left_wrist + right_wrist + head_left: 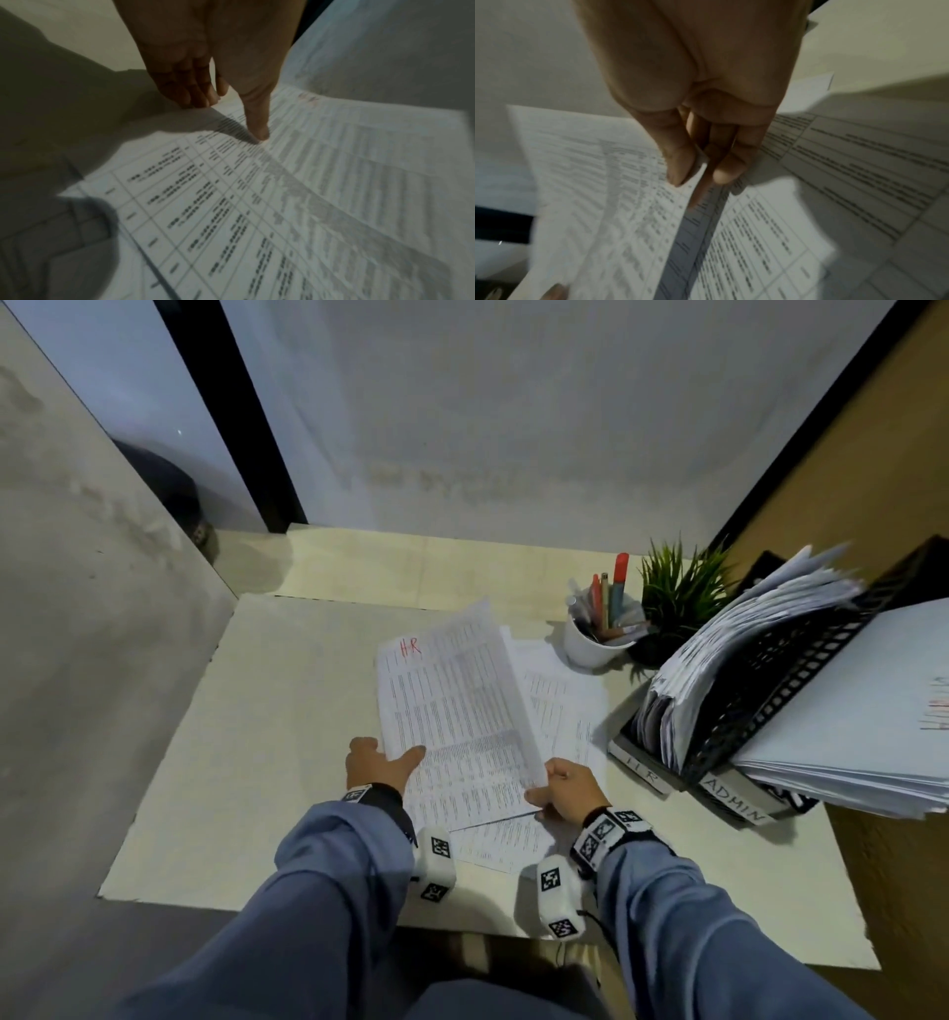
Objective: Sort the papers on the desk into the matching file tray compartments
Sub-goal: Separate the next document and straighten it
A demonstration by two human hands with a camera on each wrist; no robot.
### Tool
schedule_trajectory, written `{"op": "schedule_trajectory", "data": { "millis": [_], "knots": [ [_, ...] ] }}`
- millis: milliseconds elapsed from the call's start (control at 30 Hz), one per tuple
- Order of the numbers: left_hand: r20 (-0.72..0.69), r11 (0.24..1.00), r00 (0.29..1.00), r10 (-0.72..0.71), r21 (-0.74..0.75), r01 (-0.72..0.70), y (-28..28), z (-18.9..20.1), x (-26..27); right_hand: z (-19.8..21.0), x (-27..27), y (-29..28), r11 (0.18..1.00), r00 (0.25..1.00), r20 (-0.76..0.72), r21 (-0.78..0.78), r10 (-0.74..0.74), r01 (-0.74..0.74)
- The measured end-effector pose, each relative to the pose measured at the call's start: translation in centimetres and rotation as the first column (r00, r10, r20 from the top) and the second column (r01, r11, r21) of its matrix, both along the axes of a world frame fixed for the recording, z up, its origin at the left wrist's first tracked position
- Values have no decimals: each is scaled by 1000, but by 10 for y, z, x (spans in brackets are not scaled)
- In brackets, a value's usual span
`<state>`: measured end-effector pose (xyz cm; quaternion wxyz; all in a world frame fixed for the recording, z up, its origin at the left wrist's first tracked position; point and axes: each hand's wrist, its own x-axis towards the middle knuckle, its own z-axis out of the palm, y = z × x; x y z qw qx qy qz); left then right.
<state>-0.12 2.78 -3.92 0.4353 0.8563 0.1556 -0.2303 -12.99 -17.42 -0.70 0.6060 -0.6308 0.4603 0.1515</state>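
The desk carries a black file tray at its right edge; the sheet marked HR is raised over loose papers mid-desk; the left hand pinches its near left edge, the right hand its near right corner.

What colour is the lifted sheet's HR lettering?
Red lettering on the sheet; head view shows best.

A white cup holds a bunch of pens and markers, the tallest of them capped in red. Just to the right of the cup sits a small spiky green plant in a dark pot. Behind the cup rises a pale grey wall, and far to its left stands a black upright strip.
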Motion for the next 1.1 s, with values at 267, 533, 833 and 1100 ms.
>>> {"op": "schedule_trajectory", "data": {
  "millis": [267,533,833,1100],
  "knots": [
    [2,881,999,36,-472,-31,0,11,8,12,-10,-16,986,988,88,116,-127,116],
    [-5,936,995,-98,-340,90,-4,24,-6,29,1,-26,988,946,291,-20,-141,153],
    [-162,907,965,206,-338,-251,-7,-15,30,3,-8,-7,859,845,223,304,-485,413],
    [73,947,991,-112,-296,129,-1,18,27,-1,-7,-10,880,862,215,240,-459,409]
  ]
}}
